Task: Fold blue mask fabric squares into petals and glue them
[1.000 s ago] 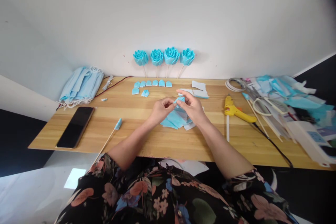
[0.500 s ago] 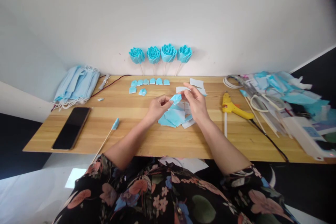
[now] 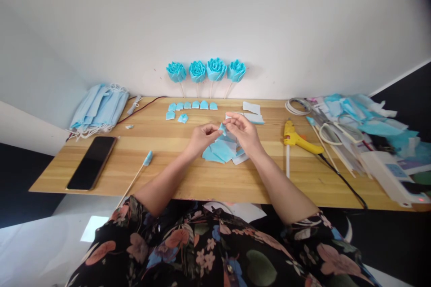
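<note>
We held a small light-blue folded fabric piece (image 3: 222, 128) between both hands at the centre of the frame, just above the wooden desk (image 3: 188, 175). The left hand (image 3: 201, 136) pinched its left edge with thumb and forefinger; the right hand (image 3: 243, 131) gripped its right side with the fingertips, the other fingers loosely curled. Directly beneath lay a loose pile of cut light-blue fabric squares (image 3: 220, 150), touching the desk.

For a clean fold at this step, we judged that the pinch belonged close to the crease line, with both hands near each other so the thin material could not spring open. The piece was too small to tell how many layers it had.

A row of finished light-blue folded petals (image 3: 192, 105) lay toward the upper centre, serving as a reference for shape. Four light-blue fabric roses on sticks (image 3: 206, 71) leaned against the white wall above them. A yellow hot-glue gun (image 3: 298, 139) rested right of centre, well apart from the hands. A wooden skewer with a blue tip (image 3: 138, 175) lay at the lower left.
</note>
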Demonstrator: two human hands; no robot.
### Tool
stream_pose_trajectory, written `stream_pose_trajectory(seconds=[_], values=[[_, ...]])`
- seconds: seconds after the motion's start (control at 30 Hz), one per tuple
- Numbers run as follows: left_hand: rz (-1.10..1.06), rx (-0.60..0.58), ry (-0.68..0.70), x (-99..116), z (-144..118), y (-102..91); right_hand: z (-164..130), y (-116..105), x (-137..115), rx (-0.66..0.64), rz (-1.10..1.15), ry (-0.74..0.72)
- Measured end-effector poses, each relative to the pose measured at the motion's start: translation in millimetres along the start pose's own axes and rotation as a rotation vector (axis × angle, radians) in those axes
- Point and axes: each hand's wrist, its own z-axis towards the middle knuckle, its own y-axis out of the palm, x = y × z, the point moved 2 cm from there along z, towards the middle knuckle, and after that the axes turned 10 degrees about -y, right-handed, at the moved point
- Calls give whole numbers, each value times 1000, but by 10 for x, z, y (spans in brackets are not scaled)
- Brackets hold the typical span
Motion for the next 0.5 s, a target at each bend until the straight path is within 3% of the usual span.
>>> stream_pose_trajectory(seconds=[0.1, 0.23, 0.5], values=[[97, -29, 46, 4, -6, 9, -10, -6, 11, -38, -107, 13], [112, -26, 74, -17, 12, -23, 7, -43, 4, 52, -216, -56], [41, -53, 62, -66, 41, -31, 11, -33, 59, -24, -85, 18]])
